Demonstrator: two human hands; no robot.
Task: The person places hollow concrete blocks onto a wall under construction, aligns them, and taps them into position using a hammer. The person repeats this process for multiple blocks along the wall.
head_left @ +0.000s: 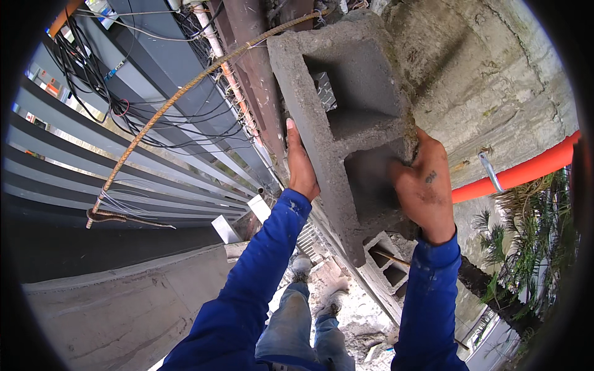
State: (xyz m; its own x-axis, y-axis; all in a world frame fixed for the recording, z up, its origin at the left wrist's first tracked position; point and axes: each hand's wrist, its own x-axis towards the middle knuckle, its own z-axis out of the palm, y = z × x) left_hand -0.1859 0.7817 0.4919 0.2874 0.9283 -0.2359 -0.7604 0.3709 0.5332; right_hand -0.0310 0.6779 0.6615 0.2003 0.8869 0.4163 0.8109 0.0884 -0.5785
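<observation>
A grey hollow concrete block [365,140] is up in front of me, tilted, with its two open cells facing me. My left hand [302,166] lies along the block's left side, its fingers stretched up against the face. At the right edge, my right hand [427,188] grips the block, with the thumb reaching into the lower cell. The fingers of that hand are mostly hidden behind the block. Below it, another hollow block [388,263] sits lower down.
A bent, rusty rebar [166,106] arcs across the left, in front of a slatted grey fence [124,157] with tangled black cables [93,80]. An orange pipe [526,173] runs along the rough concrete wall [476,74] at right. Green plants [526,253] hang at the lower right.
</observation>
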